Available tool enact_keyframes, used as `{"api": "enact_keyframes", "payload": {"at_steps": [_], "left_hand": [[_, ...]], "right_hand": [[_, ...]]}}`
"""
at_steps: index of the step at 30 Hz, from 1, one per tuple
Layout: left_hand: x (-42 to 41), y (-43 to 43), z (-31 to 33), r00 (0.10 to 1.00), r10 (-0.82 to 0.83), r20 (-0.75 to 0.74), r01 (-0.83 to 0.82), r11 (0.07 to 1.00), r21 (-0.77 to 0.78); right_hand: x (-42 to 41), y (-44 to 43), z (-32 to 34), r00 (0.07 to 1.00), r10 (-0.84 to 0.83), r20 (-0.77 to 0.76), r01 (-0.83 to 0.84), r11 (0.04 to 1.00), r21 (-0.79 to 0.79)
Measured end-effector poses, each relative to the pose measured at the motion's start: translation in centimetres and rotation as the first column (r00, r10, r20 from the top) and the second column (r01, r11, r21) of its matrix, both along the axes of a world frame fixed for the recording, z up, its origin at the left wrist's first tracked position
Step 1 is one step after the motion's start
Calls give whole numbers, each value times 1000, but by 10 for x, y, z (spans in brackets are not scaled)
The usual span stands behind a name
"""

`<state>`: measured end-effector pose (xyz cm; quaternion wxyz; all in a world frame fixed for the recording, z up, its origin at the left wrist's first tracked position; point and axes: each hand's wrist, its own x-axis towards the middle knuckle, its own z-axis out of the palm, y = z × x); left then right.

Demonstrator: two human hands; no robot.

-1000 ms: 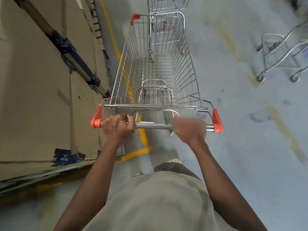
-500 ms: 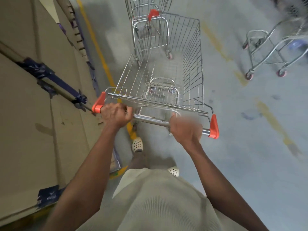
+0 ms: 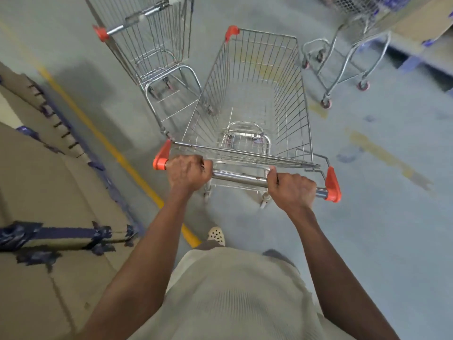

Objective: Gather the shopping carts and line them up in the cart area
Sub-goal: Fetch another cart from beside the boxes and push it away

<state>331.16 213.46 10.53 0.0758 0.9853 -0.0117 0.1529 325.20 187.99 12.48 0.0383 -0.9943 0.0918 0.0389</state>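
Left hand (image 3: 187, 171) and right hand (image 3: 291, 190) both curled tight round handle bar (image 3: 239, 177) of centre cart (image 3: 255, 99); second cart (image 3: 152, 42) upper left, just beside; third cart (image 3: 348, 52) upper right.

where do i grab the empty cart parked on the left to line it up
Its metal handle bar, beside the orange end cap. Come from the far end: the bar sits on the side away from you, and the held cart crowds the near end.

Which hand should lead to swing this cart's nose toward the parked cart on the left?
Probably the right hand: it grips the handle near its right end, so pushing there turns the held cart left toward the parked cart.
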Motion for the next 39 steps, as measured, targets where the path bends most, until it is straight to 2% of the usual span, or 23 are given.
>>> {"api": "enact_keyframes", "payload": {"at_steps": [2,7,13,16,19,23,28,32,35,39], "left_hand": [[33,1,0,998,-52,30,52,999,6],[103,-6,-4,985,-173,-24,173,985,18],[177,-18,-4,954,-301,-1,299,950,89],[210,-34,0,940,-339,40,334,938,93],[250,-55,1,910,-398,116,390,917,90],[296,-87,-4,894,-446,45,444,895,50],[337,-143,-3,872,-489,9,489,873,4],[359,-180,1,844,-536,22,535,844,27],[377,-203,2,817,-576,28,575,817,27],[413,-229,-5,760,-649,36,649,761,-1]], "right_hand": [[19,4,2,998,-54,14,54,999,3],[54,9,9,984,-177,30,177,984,28],[92,15,6,950,-275,146,271,962,46],[114,9,4,952,-297,76,292,954,75],[142,-4,5,944,-320,79,315,946,76],[176,-33,8,931,-352,91,343,934,102],[210,-79,3,860,-460,223,447,888,107],[229,-110,-1,848,-508,152,493,861,129],[238,-125,-4,806,-547,227,533,837,126],[257,-136,-8,763,-606,225,603,793,89]]}}
